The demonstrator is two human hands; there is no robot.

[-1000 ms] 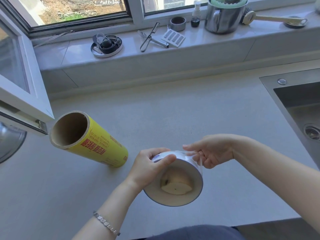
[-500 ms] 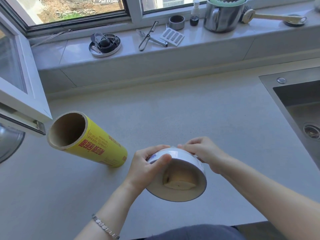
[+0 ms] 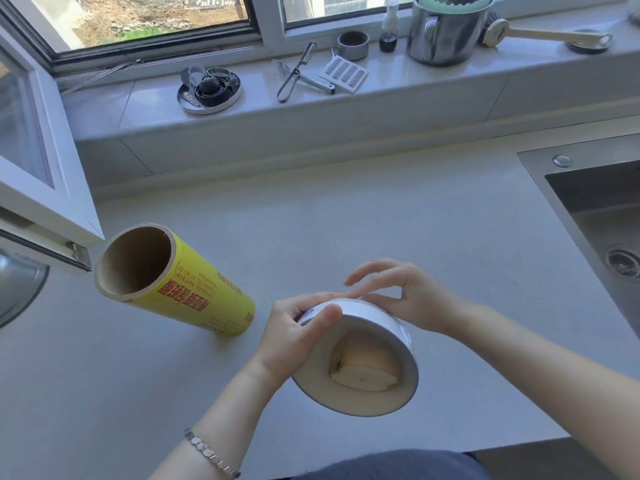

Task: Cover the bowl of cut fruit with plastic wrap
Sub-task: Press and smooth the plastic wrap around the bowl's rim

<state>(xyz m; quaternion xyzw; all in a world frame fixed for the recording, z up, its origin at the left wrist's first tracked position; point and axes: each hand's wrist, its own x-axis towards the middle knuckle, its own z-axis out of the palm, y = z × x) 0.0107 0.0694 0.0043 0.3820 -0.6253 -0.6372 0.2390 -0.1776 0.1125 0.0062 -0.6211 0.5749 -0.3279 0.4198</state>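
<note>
A white bowl is tilted with its mouth toward me and pale cut fruit inside. Clear plastic wrap seems stretched over the mouth, but it is hard to see. My left hand grips the bowl's left rim, thumb over the edge. On the far side of the bowl my right hand touches the outer wall with its lower fingers, while the upper fingers are spread and lifted. A yellow roll of plastic wrap lies on the counter to the left, its open cardboard end toward me.
The grey counter runs to a steel sink at the right. An open window sash juts over the counter at left. The sill behind holds a metal pot, peelers and a round tin.
The bowl has tipped further toward me and sits a little lower. My right hand has slid round the far side of the bowl and its upper fingers have lifted off.
</note>
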